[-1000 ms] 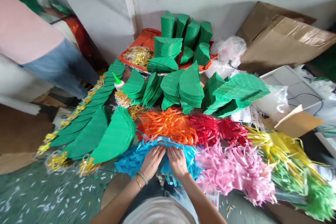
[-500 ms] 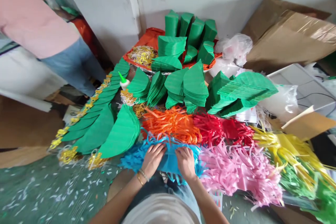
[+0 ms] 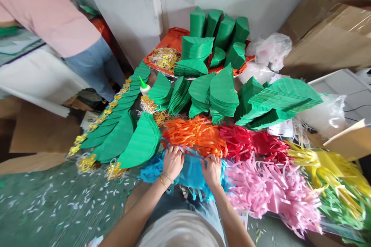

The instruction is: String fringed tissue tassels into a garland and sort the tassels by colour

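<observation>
Blue paper (image 3: pixel 190 171), smooth middle, shaggy ends

The table (image 3: pixel 136 106) bears blue fringes (image 3: pixel 189 171), green stacks (image 3: pixel 223 88) and 1 bottle (image 3: pixel 145 89).

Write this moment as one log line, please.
left hand: on blue fringe | right hand: on blue fringe | beyond: orange fringe | right side: pink fringe

A fringed paper bundle (image 3: pixel 191 173) lies at the front edge of the table (image 3: pixel 136 105), under the left hand (image 3: pixel 173 162) and right hand (image 3: pixel 212 170); other fringed bundles (image 3: pixel 194 135) spread behind it and towards the right edge. Overlapping paper pieces (image 3: pixel 118 112) line the left edge; behind the bundles stand paper stacks (image 3: pixel 223 90), a glue bottle (image 3: pixel 145 88) at their left.
</observation>
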Demonstrator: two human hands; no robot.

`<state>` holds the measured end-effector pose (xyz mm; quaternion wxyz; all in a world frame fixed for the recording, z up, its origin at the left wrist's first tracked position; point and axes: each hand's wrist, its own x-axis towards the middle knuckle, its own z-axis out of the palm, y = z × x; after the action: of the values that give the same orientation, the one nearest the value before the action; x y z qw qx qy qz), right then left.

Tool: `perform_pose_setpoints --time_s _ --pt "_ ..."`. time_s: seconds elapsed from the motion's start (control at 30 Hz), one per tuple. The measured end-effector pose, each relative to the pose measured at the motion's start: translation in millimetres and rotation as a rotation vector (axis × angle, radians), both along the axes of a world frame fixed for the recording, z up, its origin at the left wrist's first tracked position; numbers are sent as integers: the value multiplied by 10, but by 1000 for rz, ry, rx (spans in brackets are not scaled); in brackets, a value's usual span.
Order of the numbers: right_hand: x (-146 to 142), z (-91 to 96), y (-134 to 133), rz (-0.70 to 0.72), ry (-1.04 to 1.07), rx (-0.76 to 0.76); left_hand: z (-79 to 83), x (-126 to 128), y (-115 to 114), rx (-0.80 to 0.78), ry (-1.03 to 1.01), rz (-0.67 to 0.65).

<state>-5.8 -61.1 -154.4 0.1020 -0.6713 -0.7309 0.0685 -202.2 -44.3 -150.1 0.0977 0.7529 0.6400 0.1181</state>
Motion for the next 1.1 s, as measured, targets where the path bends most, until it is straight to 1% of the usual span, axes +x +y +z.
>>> perform_pose_setpoints --time_s 0.07,0.13,0.17,0.27,0.33,0.4,0.5,0.53,0.57,0.63,0.7,0.77,0.87,0.93,1.0,1.1 --pt "-27 -3 -10 10 -37 23 6 -5 15 -4 12 17" --pt "-58 -26 -25 61 -62 51 3 -1 22 -5 12 18" --pt "-72 -49 -37 114 -68 66 -3 4 23 -3 7 13" --pt "-101 -154 -93 340 -59 105 -28 4 30 6 -18 -4" --pt "-104 -230 -145 442 -52 130 -36 -38 41 13 -31 3" --pt "-105 -288 -201 463 -53 150 -14 -115 55 33 -75 37" --pt "-135 -315 -271 421 -57 159 85 -199 45 121 -194 172" --pt "-153 -309 -285 402 -56 157 124 -188 25 144 -214 178" --pt "-172 -296 -293 384 -56 155 157 -151 -6 153 -217 146" --pt "-204 -259 -294 358 -50 148 181 -11 -90 120 -190 -25" --pt "-216 -214 -285 344 -42 142 135 153 -177 78 -181 -174" --pt "-205 -172 -273 336 -35 141 34 256 -234 63 -162 -243" --pt "-168 -131 -248 336 -33 148 -124 244 -242 57 -132 -292" --pt "-148 -133 -214 348 -38 158 -182 182 -216 45 -123 -311" --pt "-139 -165 -166 374 -48 180 -189 137 -187 30 -124 -322" --pt "-136 -253 -97 419 -68 231 -135 129 -158 13 -146 -313"
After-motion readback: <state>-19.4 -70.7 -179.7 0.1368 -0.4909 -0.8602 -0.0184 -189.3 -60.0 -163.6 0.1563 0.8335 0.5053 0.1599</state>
